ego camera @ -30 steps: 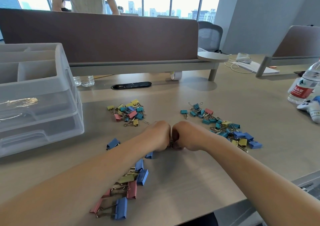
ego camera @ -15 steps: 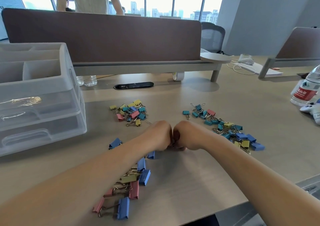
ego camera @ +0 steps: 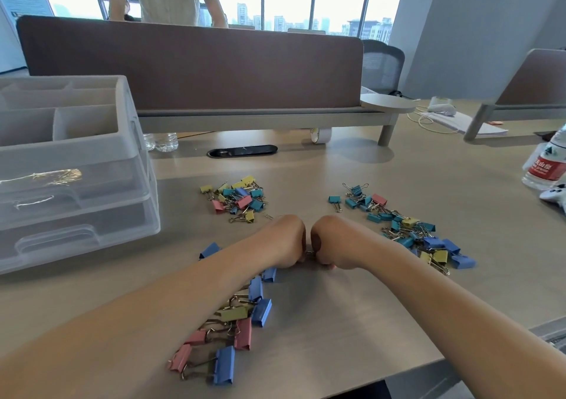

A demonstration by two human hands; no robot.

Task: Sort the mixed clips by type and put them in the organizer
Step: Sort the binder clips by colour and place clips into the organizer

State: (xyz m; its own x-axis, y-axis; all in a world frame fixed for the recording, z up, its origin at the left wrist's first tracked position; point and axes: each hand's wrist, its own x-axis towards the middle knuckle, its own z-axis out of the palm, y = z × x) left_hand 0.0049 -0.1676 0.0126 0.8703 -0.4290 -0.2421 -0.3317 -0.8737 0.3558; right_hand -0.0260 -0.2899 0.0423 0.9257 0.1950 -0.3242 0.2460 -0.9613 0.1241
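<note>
My left hand (ego camera: 283, 241) and my right hand (ego camera: 332, 242) meet knuckle to knuckle on the desk, fingers curled, both pinching a small metal clip (ego camera: 308, 253) that is mostly hidden between them. Large binder clips (ego camera: 242, 322) in blue, pink and yellow lie under and beside my left forearm. A pile of small coloured clips (ego camera: 237, 198) sits beyond my left hand. A mixed pile of clips (ego camera: 410, 230) stretches to the right of my right hand. The clear plastic organizer (ego camera: 76, 166) with drawers and top compartments stands at the left.
A brown desk divider (ego camera: 190, 65) on a raised shelf runs across the back, with a person standing behind it. A water bottle (ego camera: 548, 163) stands at the right edge. A black cable port (ego camera: 242, 151) lies in the desk behind the clips.
Both hands stay pressed together on the same spot. Only the camera has shifted slightly.
</note>
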